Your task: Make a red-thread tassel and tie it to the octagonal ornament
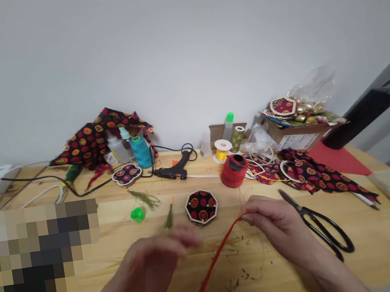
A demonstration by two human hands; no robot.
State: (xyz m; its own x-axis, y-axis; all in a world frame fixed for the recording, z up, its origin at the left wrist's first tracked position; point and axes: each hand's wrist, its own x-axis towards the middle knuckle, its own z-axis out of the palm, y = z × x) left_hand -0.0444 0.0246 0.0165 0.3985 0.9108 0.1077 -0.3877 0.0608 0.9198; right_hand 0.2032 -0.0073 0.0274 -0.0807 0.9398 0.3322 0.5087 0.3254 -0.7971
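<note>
My right hand [271, 222] is closed in a pinch on the end of a red thread bundle [216, 257]. The bundle slants from these fingertips down to the lower left, out of the picture. My left hand [149, 263] is up beside it, blurred by motion, fingers stretched out and apparently holding nothing. Just beyond both hands lies an octagonal ornament [201, 206] with a pale frame and dark patterned fabric. A red thread spool [234, 170] stands behind my right hand. Black-handled scissors [318, 225] lie to the right of that hand.
A glue gun [172, 168], a teal thread spool [142, 152] and a flower-shaped ornament [127, 175] sit toward the back. A green cap [137, 215] and a green tassel [169, 216] lie left of the octagon. At back right stands a filled cardboard box [296, 141].
</note>
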